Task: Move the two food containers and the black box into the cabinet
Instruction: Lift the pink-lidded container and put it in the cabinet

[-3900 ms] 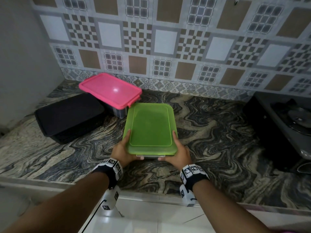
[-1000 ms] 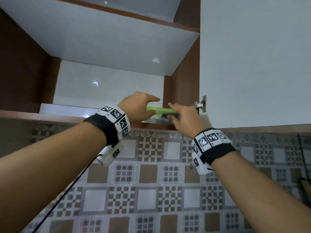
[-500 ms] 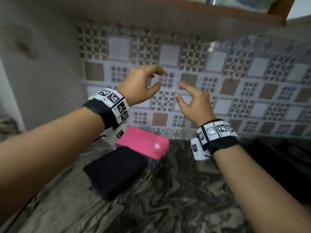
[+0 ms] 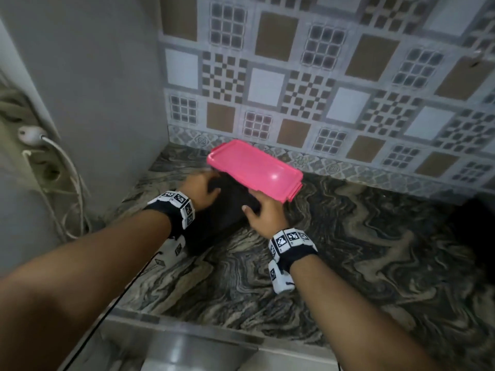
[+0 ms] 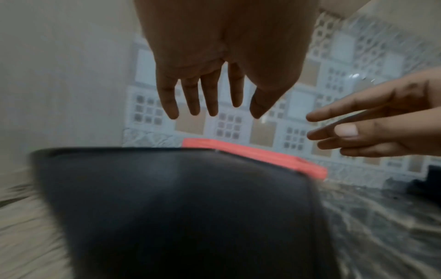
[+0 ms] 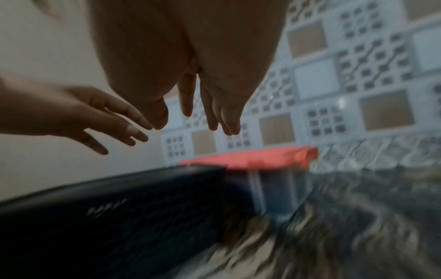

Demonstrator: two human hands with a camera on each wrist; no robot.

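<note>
The black box (image 4: 230,210) lies on the marble counter (image 4: 348,263) near the left wall. Behind it, touching or nearly so, stands the clear food container with the pink lid (image 4: 254,170). My left hand (image 4: 203,188) is over the box's far left corner and my right hand (image 4: 263,212) over its right end. Both wrist views are blurred and show straight, spread fingers in the air above the box (image 5: 179,207), holding nothing: left hand (image 5: 210,102), right hand (image 6: 190,113). The pink lid (image 6: 262,162) shows beyond the box (image 6: 119,217). No green container is in view.
A grey side wall closes the counter at the left, with a socket strip, a white plug (image 4: 34,135) and hanging cables. The tiled wall runs behind. A dark stove edge (image 4: 476,223) sits at the far right. The counter's front edge (image 4: 187,322) is below my forearms.
One second ago both hands held the green container at the cabinet shelf. They let it go, came down empty, and now hover over the black box on the counter.
</note>
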